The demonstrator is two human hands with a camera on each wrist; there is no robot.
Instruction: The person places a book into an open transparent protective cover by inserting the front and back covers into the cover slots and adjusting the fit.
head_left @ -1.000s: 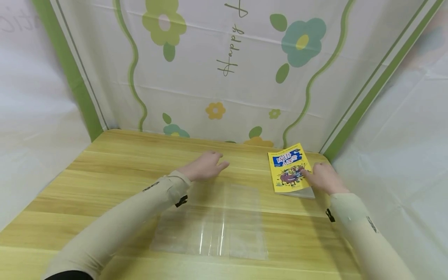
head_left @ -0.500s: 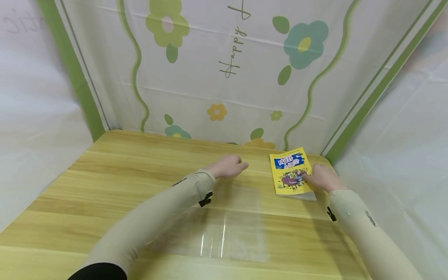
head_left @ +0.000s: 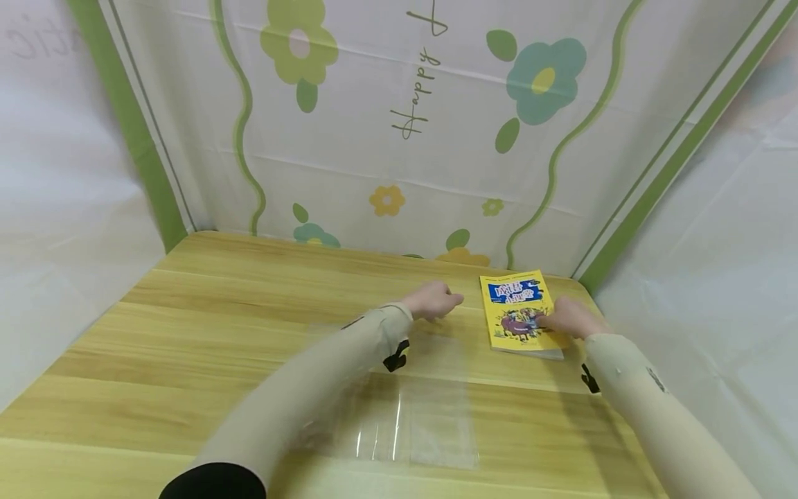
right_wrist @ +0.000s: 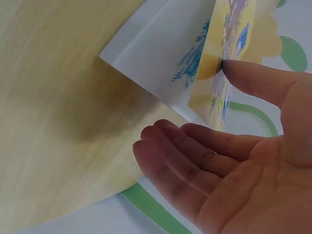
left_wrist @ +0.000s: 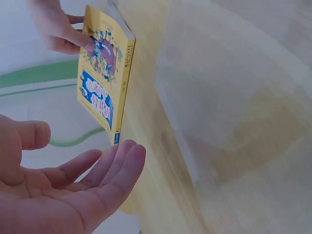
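A yellow book [head_left: 519,312] is seen lying flat on the table [head_left: 206,319], near the far right corner, at about 1 o'clock from the table's middle. Its long axis runs roughly 12 to 6, tipped slightly so the top leans toward 11.

The right hand [head_left: 569,319] is laid at the book's 3 o'clock edge. In the right wrist view the thumb [right_wrist: 258,80] is pressed on the cover while the fingers [right_wrist: 185,151] are held loosely extended beside the pages; the cover appears lifted a little at that edge, and no closed grasp is seen.

The left hand [head_left: 433,301] is held just off the book's 9 o'clock edge, near but apart from it. In the left wrist view its palm is open, with the fingers [left_wrist: 109,168] relaxed and nothing held. The book lies toward 3 o'clock from this hand. The right hand is the nearer, being already in contact.

A clear plastic sheet [head_left: 424,409] is spread flat on the wood at 6 to 7 o'clock from the book, partly under the left forearm. The table is enclosed by white cloth walls with a flower print [head_left: 542,76] and green stripes at the back.
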